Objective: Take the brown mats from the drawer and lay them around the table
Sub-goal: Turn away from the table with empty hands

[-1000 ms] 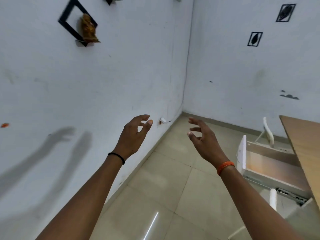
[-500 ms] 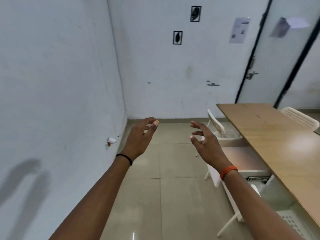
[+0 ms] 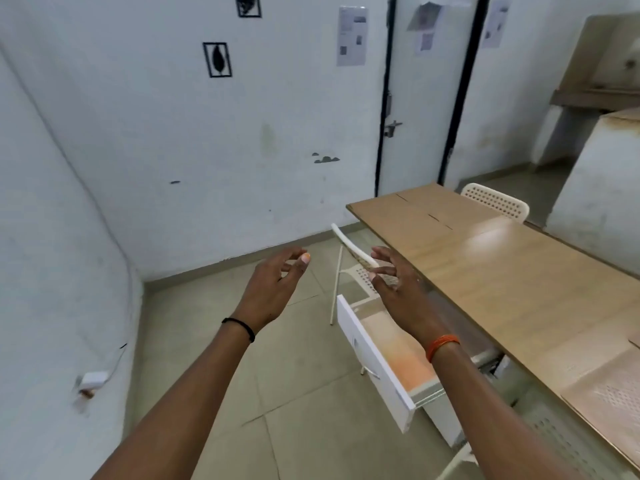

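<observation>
Your left hand (image 3: 273,289) and right hand (image 3: 398,289) hang loose-fingered, holding nothing, above the pulled-out drawer (image 3: 377,362) beside the worktop (image 3: 519,282).

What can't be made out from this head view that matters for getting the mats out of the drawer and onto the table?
- Drawer: the right hand and forearm cover part of the inside; no mat is distinguishable on the visible orange-brown bottom.
- Table: the right frame edge cuts it off.
- Light panel on the table's near end: cropped, too blurred to identify.
- Left hand: open in mid-air, gripping nothing.
</observation>
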